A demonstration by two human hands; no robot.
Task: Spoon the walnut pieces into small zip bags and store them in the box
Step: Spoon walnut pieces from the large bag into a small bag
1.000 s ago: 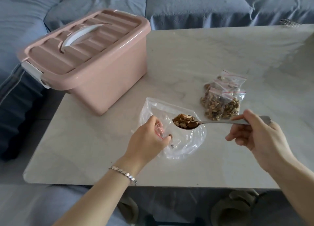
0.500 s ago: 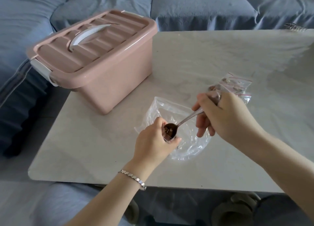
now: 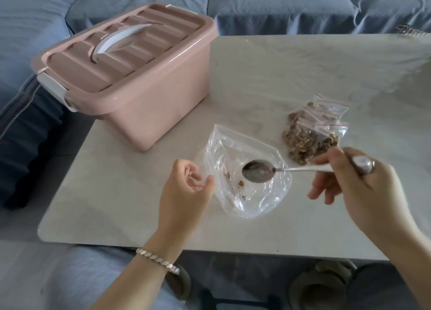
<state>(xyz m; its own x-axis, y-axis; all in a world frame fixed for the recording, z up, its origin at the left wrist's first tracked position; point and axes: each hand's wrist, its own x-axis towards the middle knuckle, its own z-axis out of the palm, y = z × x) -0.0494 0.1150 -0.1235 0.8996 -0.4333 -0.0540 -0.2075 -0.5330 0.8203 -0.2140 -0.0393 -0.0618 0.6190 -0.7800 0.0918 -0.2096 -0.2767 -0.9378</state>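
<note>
My left hand pinches a small zip bag with a red strip; my fingers hide most of it. My right hand holds a metal spoon by its handle. The spoon's bowl is empty and hovers over a large clear plastic bag lying on the table, with a few walnut crumbs inside. Several filled small zip bags of walnuts lie in a pile to the right. The pink storage box stands at the back left, its lid shut.
The pale marble table stands in front of a blue-grey sofa. The box's white handle lies flat on the lid. Slippers show under the table's near edge.
The spoon carried walnuts to the small bag in my left hand, tipped them in, and has drawn back to the right, now empty. My left hand stays in place.
</note>
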